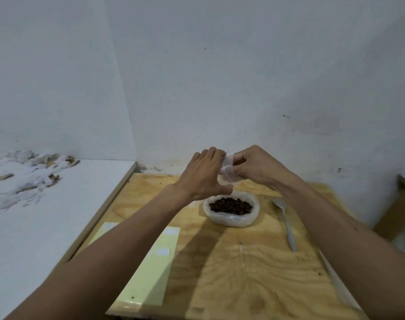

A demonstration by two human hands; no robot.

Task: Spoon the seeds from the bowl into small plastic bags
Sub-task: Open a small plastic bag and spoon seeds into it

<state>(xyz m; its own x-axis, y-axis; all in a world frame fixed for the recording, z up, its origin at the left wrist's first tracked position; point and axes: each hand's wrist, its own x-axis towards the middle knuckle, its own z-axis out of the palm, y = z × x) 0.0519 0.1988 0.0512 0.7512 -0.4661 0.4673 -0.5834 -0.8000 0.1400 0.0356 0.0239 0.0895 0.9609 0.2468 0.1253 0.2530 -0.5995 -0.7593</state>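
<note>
I hold a small clear plastic bag (227,172) up above the bowl (231,221), my left hand (203,174) and right hand (254,166) each with the grip pinched on its crumpled, see-through film. The pale bowl sits on the wooden table (243,273) below, filled with dark brown seeds (230,205). A metal spoon (285,221) lies untouched just to its right.

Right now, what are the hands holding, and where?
Both hands, left and right, pinch a small clear plastic bag by its edges, above the bowl.
</note>
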